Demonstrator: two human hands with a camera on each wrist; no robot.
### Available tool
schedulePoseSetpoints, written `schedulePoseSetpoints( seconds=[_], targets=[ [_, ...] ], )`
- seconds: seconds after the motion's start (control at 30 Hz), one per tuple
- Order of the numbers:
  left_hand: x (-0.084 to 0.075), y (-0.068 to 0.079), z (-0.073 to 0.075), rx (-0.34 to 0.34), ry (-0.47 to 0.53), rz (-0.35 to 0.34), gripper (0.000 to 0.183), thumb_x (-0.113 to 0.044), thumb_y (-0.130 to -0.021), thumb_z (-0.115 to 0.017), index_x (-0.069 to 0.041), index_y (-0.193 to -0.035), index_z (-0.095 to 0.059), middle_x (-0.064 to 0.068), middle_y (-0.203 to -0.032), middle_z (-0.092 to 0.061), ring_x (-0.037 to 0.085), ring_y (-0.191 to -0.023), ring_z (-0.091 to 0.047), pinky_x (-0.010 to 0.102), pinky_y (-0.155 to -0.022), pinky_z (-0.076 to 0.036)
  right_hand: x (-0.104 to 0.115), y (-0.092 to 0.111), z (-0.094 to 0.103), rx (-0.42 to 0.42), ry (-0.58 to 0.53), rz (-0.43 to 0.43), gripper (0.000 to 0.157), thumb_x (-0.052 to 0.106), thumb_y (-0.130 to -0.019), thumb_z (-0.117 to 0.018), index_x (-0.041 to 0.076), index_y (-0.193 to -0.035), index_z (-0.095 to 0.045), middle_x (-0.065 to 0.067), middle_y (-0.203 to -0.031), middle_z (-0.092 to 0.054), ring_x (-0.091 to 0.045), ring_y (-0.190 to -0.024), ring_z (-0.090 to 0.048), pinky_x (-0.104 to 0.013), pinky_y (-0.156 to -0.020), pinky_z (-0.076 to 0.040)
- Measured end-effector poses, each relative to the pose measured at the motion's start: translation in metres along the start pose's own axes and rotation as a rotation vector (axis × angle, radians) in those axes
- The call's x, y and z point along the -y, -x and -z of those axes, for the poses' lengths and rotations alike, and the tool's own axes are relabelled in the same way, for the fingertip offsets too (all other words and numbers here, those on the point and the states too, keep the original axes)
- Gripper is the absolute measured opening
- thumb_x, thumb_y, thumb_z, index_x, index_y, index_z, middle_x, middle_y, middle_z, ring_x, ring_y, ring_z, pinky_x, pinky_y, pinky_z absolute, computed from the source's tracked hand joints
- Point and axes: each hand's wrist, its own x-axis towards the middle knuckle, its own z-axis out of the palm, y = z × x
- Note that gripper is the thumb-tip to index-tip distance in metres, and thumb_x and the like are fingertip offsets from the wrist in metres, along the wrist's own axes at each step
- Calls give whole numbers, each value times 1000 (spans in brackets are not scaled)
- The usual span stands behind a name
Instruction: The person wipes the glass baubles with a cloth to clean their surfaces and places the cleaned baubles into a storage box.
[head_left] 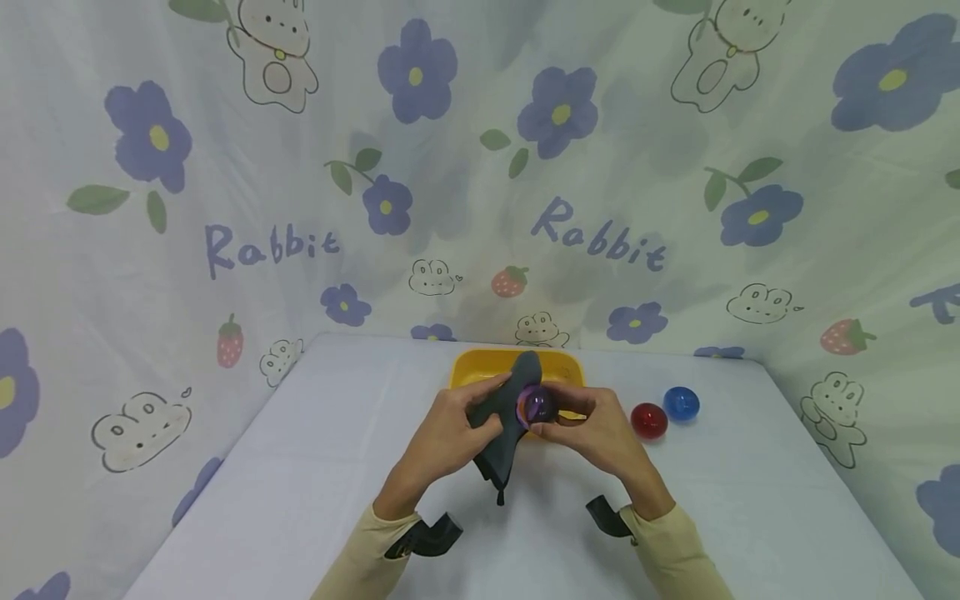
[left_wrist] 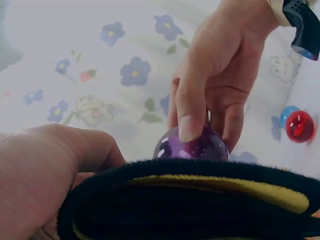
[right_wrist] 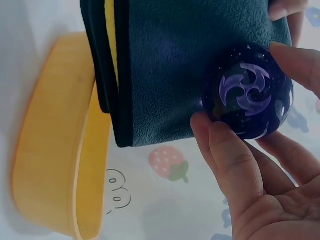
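Note:
In the head view my left hand (head_left: 442,427) grips a folded dark grey-green cloth (head_left: 501,417), tilted, in front of a yellow bin. Its yellow inner side shows along the fold (left_wrist: 270,192) in the left wrist view. Between the thumb and fingers of my right hand (head_left: 596,421) is a clear purple ball (head_left: 542,403). A three-bladed light purple swirl marks the ball's face in the right wrist view. The ball lies right against the cloth's flat side (right_wrist: 165,80). Part of the left hand is hidden behind the cloth.
The yellow bin (head_left: 468,364) stands at the back middle of the white table (head_left: 300,467), partly covered by the cloth and hands. To the right lie a red ball (head_left: 648,422) and a blue ball (head_left: 681,404), close together. A patterned curtain (head_left: 465,192) hangs behind and around the table.

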Motion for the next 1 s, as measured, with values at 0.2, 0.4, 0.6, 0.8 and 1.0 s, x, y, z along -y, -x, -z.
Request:
schedulePoseSetpoints(
  seconds=[0.2, 0.4, 0.6, 0.8, 1.0],
  targets=[
    [0, 0, -1, -1, -22, -37, 55, -6, -86, -63, -17, -140, -56, 11, -123, -67, 14, -79, -62, 19, -66, -54, 1, -2, -2, 42, -46, 54, 53, 22, -78, -82, 15, -128, -66, -10, -123, -69, -25, -109, -70, -31, -87, -57],
    [0, 0, -3, 10, -68, -44, 56, -7, -86, -63, -16, -141, -56, 9, -116, -68, 11, -70, -59, 20, -58, -50, 2, -1, -4, 45, -69, 57, 55, 19, -77, -82, 11, -128, -65, -13, -123, -69, -26, -109, -70, -30, -85, -58],
    [1, 1, -4, 32, -73, -23, 56, -9, -88, -63, -15, -142, -53, 9, -115, -68, 11, -73, -60, 18, -61, -52, 1, 0, -5, 37, -72, 49, 56, 19, -77, -83, 11, -130, -65, -14, -125, -68, -30, -108, -70, -30, -84, -58],
    [2, 0, -3, 41, -106, -4, 56, -11, -88, -63, -14, -143, -53, 8, -114, -67, 11, -73, -58, 19, -58, -50, 2, 0, -6, 15, -63, 30, 57, 20, -75, -84, 11, -129, -65, -13, -125, -68, -31, -107, -71, -29, -85, -57],
    [2, -2, -2, 65, -119, 14, 58, -11, -87, -63, -13, -143, -52, 7, -109, -65, 9, -69, -57, 18, -54, -48, -1, -1, -7, 6, -72, 35, 57, 20, -76, -83, 11, -130, -65, -12, -126, -67, -31, -110, -69, -29, -86, -57]
  ],
)
